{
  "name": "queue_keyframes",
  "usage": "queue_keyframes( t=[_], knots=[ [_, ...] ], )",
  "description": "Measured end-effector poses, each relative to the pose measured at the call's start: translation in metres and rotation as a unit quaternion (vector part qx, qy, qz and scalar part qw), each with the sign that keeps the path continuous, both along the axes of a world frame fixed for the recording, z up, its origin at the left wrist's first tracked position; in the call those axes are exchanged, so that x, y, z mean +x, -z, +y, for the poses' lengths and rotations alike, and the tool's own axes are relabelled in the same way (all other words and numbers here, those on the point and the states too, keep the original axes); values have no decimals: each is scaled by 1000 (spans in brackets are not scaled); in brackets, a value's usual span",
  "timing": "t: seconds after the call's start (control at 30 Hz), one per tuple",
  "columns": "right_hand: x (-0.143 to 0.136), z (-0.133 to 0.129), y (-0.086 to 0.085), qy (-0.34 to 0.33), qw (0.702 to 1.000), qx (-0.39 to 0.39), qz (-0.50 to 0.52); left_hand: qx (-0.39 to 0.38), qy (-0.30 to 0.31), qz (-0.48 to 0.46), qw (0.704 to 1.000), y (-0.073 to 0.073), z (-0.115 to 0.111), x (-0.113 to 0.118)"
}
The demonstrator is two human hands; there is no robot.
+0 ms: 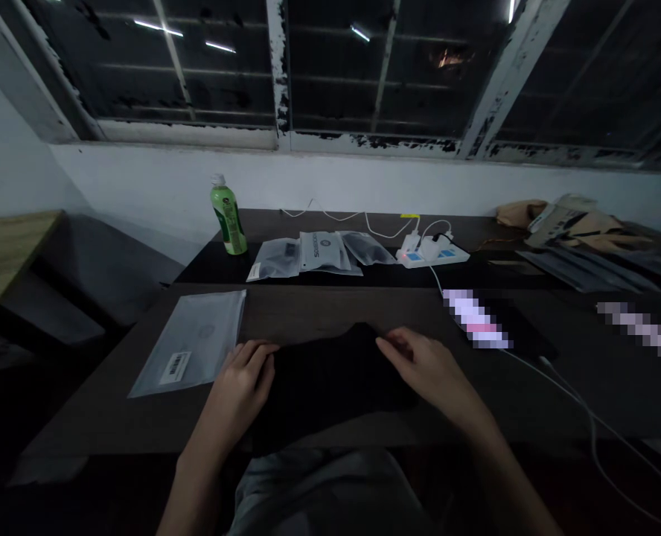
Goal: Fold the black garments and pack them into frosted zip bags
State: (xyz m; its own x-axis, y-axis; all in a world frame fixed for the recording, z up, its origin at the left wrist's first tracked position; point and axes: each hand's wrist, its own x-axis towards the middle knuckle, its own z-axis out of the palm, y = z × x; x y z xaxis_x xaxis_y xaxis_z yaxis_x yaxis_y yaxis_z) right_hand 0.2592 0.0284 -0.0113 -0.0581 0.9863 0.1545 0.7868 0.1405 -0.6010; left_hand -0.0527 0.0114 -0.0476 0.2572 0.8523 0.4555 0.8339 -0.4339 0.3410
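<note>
A piece of black cloth (330,387), its exact kind hard to make out in the dim light, lies on the dark table right in front of me. My left hand (246,376) grips its left edge with fingers curled together. At the upper right corner, my right hand (423,365) pinches the cloth between thumb and fingers. A frosted plastic bag (202,335) with a white barcode label lies flat to the left, close to my left hand.
Several packed plastic bags (322,251) sit farther back beside a green bottle (228,216). A white power strip (434,254) with cables stands right of them. A blurred phone screen (476,320) is at right, more flat bags (587,268) and brown paper (604,229) beyond.
</note>
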Motion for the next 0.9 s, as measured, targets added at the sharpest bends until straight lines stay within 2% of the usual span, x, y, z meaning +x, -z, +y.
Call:
queue_keyframes(
  t=[0.1,0.2,0.33,0.47,0.53,0.63,0.77,0.9],
  knots=[
    [-6,-14,20,27,999,-12,-27,14,-33,40,999,0,-1,1],
    [-13,-14,28,34,999,-31,-28,47,-63,63,995,-1,-3,2],
    [-4,4,12,19,997,-70,-27,42,-65,55,996,-4,-8,6],
    [-2,13,-15,94,989,19,-114,-7,-33,35,999,-5,-12,14],
    [-15,10,-23,112,980,75,-146,-20,-17,32,999,-5,-12,20],
    [-51,4,-26,98,976,119,-154,-22,7,32,999,-5,-14,30],
    [-97,5,-22,84,983,89,-139,-36,47,42,997,-9,-23,51],
    [-118,10,-17,58,985,72,-143,-63,84,50,993,-14,-34,68]
  ],
)
